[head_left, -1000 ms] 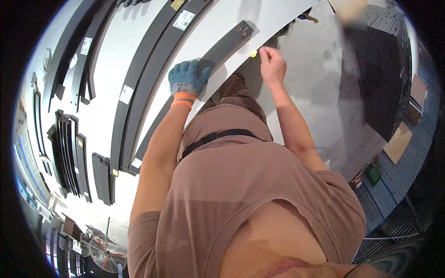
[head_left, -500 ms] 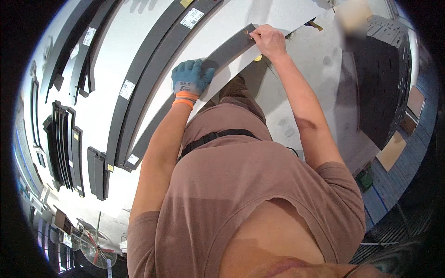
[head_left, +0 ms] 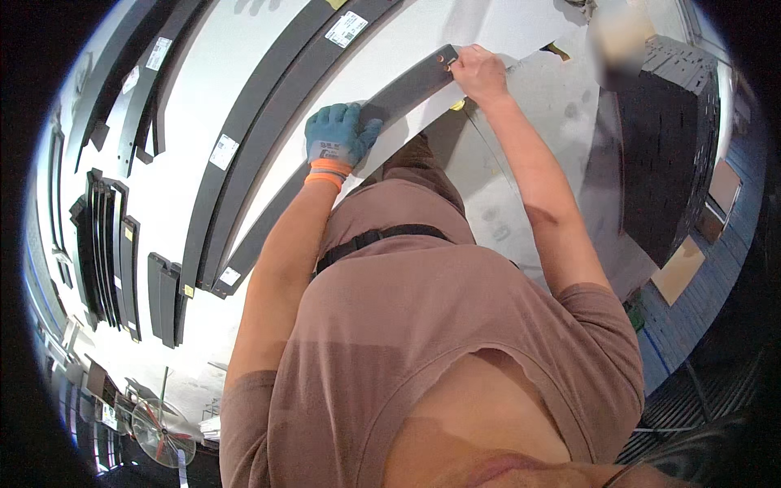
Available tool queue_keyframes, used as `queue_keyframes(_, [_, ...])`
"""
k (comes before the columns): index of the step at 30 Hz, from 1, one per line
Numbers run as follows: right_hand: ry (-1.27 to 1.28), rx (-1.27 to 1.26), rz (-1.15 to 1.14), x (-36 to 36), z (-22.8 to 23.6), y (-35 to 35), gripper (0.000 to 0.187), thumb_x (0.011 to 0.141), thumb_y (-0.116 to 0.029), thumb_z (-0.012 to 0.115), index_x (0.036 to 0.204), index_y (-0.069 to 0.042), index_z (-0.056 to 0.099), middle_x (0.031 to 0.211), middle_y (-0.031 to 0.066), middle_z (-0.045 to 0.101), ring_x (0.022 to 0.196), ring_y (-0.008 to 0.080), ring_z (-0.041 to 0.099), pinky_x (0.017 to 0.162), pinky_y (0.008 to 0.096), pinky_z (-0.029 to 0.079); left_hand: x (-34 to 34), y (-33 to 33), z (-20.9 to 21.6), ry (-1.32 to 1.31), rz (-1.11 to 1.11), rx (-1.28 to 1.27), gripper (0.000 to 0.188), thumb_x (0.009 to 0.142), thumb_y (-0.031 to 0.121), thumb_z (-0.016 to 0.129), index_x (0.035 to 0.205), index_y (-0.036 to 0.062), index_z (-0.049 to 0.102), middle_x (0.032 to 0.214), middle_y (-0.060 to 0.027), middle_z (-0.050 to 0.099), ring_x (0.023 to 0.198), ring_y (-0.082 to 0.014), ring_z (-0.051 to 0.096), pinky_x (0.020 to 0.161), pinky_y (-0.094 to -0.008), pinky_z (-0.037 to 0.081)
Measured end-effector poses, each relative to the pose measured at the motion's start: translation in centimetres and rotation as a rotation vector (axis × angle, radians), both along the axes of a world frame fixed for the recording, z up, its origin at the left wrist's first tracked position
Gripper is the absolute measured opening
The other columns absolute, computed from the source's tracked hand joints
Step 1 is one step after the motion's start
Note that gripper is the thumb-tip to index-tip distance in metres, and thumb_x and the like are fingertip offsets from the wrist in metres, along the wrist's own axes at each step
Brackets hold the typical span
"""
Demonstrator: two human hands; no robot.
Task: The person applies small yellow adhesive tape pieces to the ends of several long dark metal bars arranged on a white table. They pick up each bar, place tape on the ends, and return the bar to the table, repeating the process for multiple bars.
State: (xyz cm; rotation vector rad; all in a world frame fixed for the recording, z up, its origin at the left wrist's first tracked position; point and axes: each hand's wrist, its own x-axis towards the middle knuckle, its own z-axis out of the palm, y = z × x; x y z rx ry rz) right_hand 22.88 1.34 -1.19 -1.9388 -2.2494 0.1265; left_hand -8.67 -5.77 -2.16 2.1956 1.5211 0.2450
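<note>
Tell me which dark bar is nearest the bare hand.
The bar under the gloved left hand; the right hand touches its end; others lie farther left.

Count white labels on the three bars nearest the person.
3: a label low on the nearest bar, one halfway up the farthest bar, one high on the middle bar. Others may be hidden.

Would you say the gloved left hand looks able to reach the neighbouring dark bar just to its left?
Probably yes: only a strip of white surface seems to lie between the left hand and the neighbouring dark bar, with no obstacle visible there.
</note>
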Motion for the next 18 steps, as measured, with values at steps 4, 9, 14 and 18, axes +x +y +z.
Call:
queue_keyframes(4, [0.151, -0.195, -0.138, 0.9, 0.9, -0.6, 0.022, 0.091, -0.024, 0.073, 0.090, -0.003, 0.076, 0.088, 0.0175, 0.074, 0.079, 0.0347, 0.072, 0.073, 0.0433, 0.057, -0.2, -0.1, -0.1, 0.011, -0.001, 0.008, 0.049, 0.091, 0.055, 0.068, 0.122, 0.0164, 0.072, 0.112, -0.0093, 0.071, 0.107, -0.0313, 0.066, 0.095, -0.0463, 0.048])
queue_keyframes(9, [0.235, -0.139, -0.259, -1.5, 1.7, -1.6, 0.027, 0.091, -0.035, 0.076, 0.094, -0.008, 0.079, 0.091, 0.0091, 0.077, 0.081, 0.0296, 0.073, 0.073, 0.0423, 0.055, -0.2, 0.0, 0.2, 0.029, -0.001, -0.014, 0.050, 0.092, 0.056, 0.066, 0.121, 0.0161, 0.072, 0.114, -0.0093, 0.072, 0.106, -0.0317, 0.066, 0.095, -0.0463, 0.049])
queue_keyframes(14, [0.090, -0.217, -0.292, -1.9, 2.1, -1.5, 0.027, 0.089, -0.040, 0.077, 0.085, -0.013, 0.079, 0.091, 0.0077, 0.076, 0.082, 0.0305, 0.072, 0.074, 0.0454, 0.054, -0.1, 0.1, 0.1, 0.018, -0.017, -0.010, 0.052, 0.091, 0.057, 0.067, 0.120, 0.0144, 0.073, 0.111, -0.0098, 0.073, 0.104, -0.0321, 0.067, 0.094, -0.0466, 0.049])
queue_keyframes(18, [0.072, -0.271, -0.298, -2.0, 2.8, -0.6, 0.027, 0.088, -0.038, 0.076, 0.084, -0.011, 0.079, 0.094, 0.0112, 0.076, 0.086, 0.0356, 0.072, 0.076, 0.0483, 0.055, -0.1, -0.1, 0.2, 0.033, 0.000, -0.002, 0.052, 0.091, 0.057, 0.068, 0.120, 0.0142, 0.073, 0.111, -0.0098, 0.072, 0.103, -0.0323, 0.067, 0.094, -0.0465, 0.050])
